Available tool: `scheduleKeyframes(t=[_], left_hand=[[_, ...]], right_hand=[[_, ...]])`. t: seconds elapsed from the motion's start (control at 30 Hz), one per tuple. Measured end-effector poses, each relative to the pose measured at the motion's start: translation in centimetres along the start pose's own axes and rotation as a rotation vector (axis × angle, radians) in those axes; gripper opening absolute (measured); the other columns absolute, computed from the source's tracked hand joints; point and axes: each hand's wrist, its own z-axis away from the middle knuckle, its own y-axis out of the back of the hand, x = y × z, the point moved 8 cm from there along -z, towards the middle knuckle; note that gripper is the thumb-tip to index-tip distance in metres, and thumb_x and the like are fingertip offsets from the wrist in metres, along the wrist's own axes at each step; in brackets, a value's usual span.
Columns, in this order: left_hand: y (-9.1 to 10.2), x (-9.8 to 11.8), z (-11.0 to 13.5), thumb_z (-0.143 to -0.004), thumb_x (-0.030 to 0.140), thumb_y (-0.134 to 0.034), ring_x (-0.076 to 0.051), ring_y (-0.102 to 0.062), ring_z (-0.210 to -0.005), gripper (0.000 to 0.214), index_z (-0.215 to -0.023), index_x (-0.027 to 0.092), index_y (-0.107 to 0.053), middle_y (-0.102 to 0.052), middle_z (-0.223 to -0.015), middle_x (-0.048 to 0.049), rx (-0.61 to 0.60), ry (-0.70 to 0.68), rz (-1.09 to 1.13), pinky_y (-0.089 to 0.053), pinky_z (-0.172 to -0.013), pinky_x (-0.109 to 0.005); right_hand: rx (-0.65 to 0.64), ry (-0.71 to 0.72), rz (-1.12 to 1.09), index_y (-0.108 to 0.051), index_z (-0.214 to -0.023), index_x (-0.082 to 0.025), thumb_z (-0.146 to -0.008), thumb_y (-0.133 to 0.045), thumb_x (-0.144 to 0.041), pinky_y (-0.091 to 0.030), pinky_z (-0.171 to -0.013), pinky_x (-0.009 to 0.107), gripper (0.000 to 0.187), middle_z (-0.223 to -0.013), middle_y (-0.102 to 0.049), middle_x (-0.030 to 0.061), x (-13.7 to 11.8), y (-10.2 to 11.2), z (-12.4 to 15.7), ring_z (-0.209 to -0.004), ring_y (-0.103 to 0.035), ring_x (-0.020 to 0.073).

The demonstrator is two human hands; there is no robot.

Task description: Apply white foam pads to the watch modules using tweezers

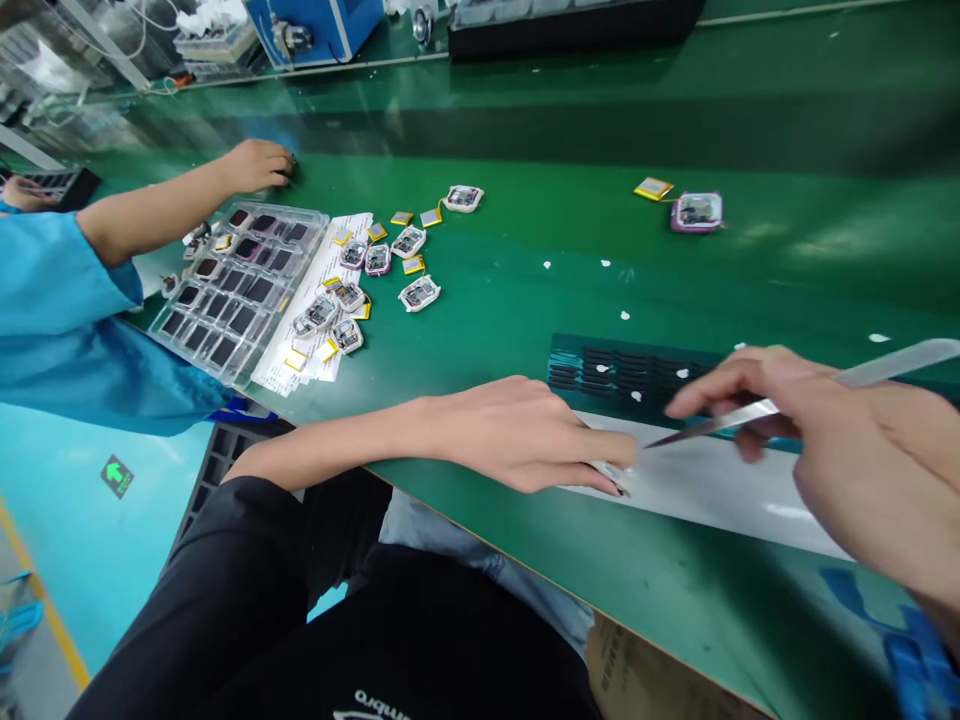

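Observation:
My left hand [517, 435] is closed around a small whitish device [611, 475], mostly hidden by the fingers, above a long white strip [720, 490] at the table's near side. My right hand [877, 450] grips metal tweezers [750, 412] whose dark pointed tip reaches left, close to my left fingertips. Whether the tip touches the device I cannot tell. Behind the strip lies a dark green sheet [562, 372] with rows of thin black strips [619, 370] and a few white bits.
Several small opened devices [420, 293] with yellow-edged batteries lie left, beside a clear compartment tray [217, 290]. Another device [697, 212] lies at back right. A co-worker's hand [259, 165] rests beyond the tray. A blue box [319, 30] stands at the back.

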Motion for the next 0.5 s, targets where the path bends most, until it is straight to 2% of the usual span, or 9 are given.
scheduleKeyframes(t=[0.07, 0.13, 0.23, 0.37, 0.43, 0.5], left_hand=[[-0.1, 0.2, 0.0, -0.114, 0.045, -0.037, -0.015, -0.065, -0.065, 0.039, -0.113, 0.020, -0.067, -0.080, -0.091, -0.0024, -0.056, -0.020, -0.072, -0.022, -0.050, -0.033], [-0.1, 0.1, -0.1, -0.114, 0.045, -0.034, -0.016, -0.065, -0.066, 0.041, -0.112, 0.020, -0.067, -0.080, -0.092, -0.0023, -0.077, -0.018, -0.101, -0.021, -0.050, -0.034], [-0.3, -0.2, -0.1, -0.115, 0.047, -0.031, -0.016, -0.065, -0.067, 0.043, -0.112, 0.021, -0.065, -0.079, -0.091, -0.0017, -0.095, -0.015, -0.093, -0.022, -0.051, -0.034], [-0.1, -0.9, 0.1, -0.114, 0.052, -0.027, -0.016, -0.064, -0.068, 0.047, -0.112, 0.023, -0.063, -0.077, -0.085, -0.0015, -0.102, -0.008, -0.045, -0.024, -0.053, -0.034], [0.0, -1.1, 0.1, -0.114, 0.054, -0.026, -0.017, -0.064, -0.068, 0.048, -0.111, 0.024, -0.063, -0.076, -0.083, -0.0016, -0.108, 0.005, -0.024, -0.024, -0.053, -0.034], [0.0, -1.2, 0.2, -0.113, 0.054, -0.026, -0.017, -0.063, -0.069, 0.048, -0.110, 0.024, -0.063, -0.076, -0.083, -0.0016, -0.120, 0.021, -0.014, -0.024, -0.054, -0.034]], right_hand=[[-0.150, -0.036, 0.005, -0.076, -0.070, -0.031, -0.094, -0.034, -0.088, -0.047, -0.044, 0.034, 0.074, -0.056, -0.064, 0.0035, 1.2, -0.8, 0.0, -0.045, -0.058, 0.0183], [-0.296, -0.031, -0.033, -0.080, -0.076, -0.031, -0.094, -0.037, -0.088, -0.054, -0.047, 0.033, 0.074, -0.056, -0.066, 0.0039, 1.6, -1.9, 0.1, -0.050, -0.065, 0.0201], [-0.392, 0.083, -0.062, -0.082, -0.075, -0.032, -0.094, -0.043, -0.085, -0.064, -0.058, 0.032, 0.069, -0.069, -0.076, 0.0053, 0.8, -2.7, 0.0, -0.067, -0.076, 0.0229], [-0.535, 0.275, -0.022, -0.080, -0.066, -0.037, -0.100, -0.045, -0.075, -0.066, -0.063, 0.027, 0.062, -0.073, -0.078, 0.0026, -0.6, -3.5, 0.0, -0.082, -0.080, 0.0232], [-0.601, 0.251, -0.073, -0.082, -0.073, -0.037, -0.102, -0.046, -0.071, -0.067, -0.064, 0.027, 0.058, -0.077, -0.079, 0.0017, -0.5, -3.9, 0.0, -0.079, -0.080, 0.0228], [-0.679, 0.153, -0.162, -0.084, -0.080, -0.036, -0.102, -0.048, -0.068, -0.067, -0.065, 0.027, 0.053, -0.082, -0.080, 0.0020, 0.0, -4.6, 0.2, -0.075, -0.079, 0.0223]])
